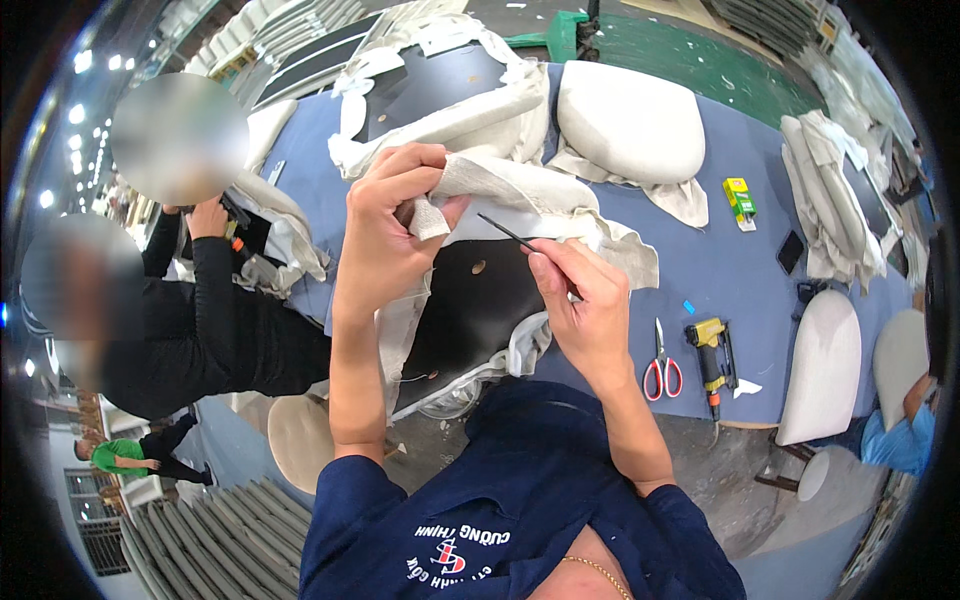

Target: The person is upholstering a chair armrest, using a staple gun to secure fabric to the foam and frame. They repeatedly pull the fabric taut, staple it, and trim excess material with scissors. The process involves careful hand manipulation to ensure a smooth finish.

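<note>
My left hand point(385, 225) is closed on the edge of a beige fabric cover point(510, 183), with a folded flap showing between thumb and fingers. The cover lies loosely around a black panel point(465, 305) with small round holes, and white lining shows along its edges. Pinched in my right hand point(585, 300) is a thin dark stick-like tool point(505, 231). It slants over the panel with its tip toward my left hand, a little apart from the fabric. Its exact kind I cannot make out.
Red-handled scissors point(661, 370) and a yellow staple gun point(712, 360) lie right on the blue table point(690, 270). Beyond are a phone point(791, 252), a small yellow-green box point(739, 203) and a cream padded seat point(630, 120). A co-worker in black point(200, 320) works at left.
</note>
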`<action>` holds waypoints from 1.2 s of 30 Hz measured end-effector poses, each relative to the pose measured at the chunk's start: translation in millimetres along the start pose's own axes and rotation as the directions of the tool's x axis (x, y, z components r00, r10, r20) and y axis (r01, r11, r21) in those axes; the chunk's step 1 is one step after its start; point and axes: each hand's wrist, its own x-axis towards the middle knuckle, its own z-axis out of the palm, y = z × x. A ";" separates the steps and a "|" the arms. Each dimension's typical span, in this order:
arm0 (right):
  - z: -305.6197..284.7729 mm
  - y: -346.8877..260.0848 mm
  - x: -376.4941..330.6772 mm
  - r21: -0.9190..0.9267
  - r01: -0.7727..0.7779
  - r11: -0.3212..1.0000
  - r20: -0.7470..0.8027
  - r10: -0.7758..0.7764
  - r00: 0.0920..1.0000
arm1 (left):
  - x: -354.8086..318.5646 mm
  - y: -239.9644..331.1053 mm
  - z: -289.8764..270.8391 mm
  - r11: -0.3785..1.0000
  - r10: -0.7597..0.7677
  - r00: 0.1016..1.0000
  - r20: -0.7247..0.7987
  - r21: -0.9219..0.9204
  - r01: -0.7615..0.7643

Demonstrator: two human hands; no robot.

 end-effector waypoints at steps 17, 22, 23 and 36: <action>5.9 5.2 5.8 -0.160 -0.049 0.986 0.015 0.053 0.999 | -6.5 20.3 1.9 0.993 0.106 0.994 -0.011 0.053 -0.105; 8.6 6.9 6.6 -0.120 -0.015 0.993 -0.053 0.009 0.999 | -7.3 35.1 12.9 0.992 0.126 0.992 -0.022 0.020 -0.125; 7.9 5.8 7.7 -0.125 0.008 0.992 -0.057 -0.015 0.998 | -8.4 40.5 15.6 0.993 0.119 0.993 -0.019 0.025 -0.119; -19.0 4.9 -3.0 -0.224 0.161 0.961 0.039 -0.157 0.987 | -21.8 35.2 11.8 0.998 0.019 0.993 -0.113 -0.055 -0.025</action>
